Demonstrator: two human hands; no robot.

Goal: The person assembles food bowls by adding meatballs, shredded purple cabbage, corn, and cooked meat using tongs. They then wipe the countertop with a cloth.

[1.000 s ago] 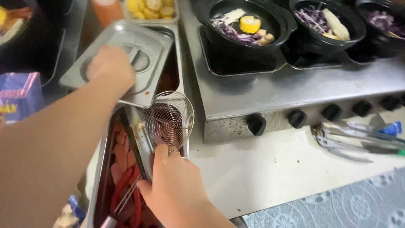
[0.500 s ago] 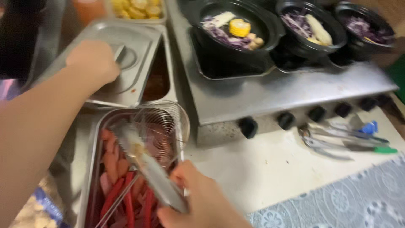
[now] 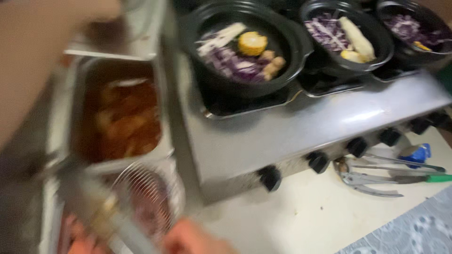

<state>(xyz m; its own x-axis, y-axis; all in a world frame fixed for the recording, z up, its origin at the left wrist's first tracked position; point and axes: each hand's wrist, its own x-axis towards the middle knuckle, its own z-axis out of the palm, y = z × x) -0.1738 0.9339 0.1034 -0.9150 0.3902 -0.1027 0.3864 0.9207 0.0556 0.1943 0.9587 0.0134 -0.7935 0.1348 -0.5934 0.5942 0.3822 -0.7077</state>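
Note:
My left hand (image 3: 101, 11), blurred at the top left, grips a flat metal lid (image 3: 141, 33) raised off a steel tray (image 3: 165, 117). Orange-brown pieces in sauce (image 3: 125, 122) lie uncovered in that tray. My right hand (image 3: 197, 241) shows at the bottom edge, closed around the long metal handle of a round wire strainer (image 3: 148, 197). The strainer basket hangs over the near tray of red sausages (image 3: 75, 235), just below the sauce tray. My left forearm crosses the left side of the view.
A steel stove (image 3: 292, 127) with black knobs (image 3: 318, 162) stands to the right, carrying three black pots (image 3: 301, 47) of purple cabbage, corn and other pieces. Metal tongs (image 3: 372, 178), a green-handled tool (image 3: 433, 178) and a blue item (image 3: 416, 153) lie on the white counter.
My left hand has lifted the lid up and away, uncovering the sauce tray. The strainer has shifted nearer and lower, and the whole view has swung left and blurred.

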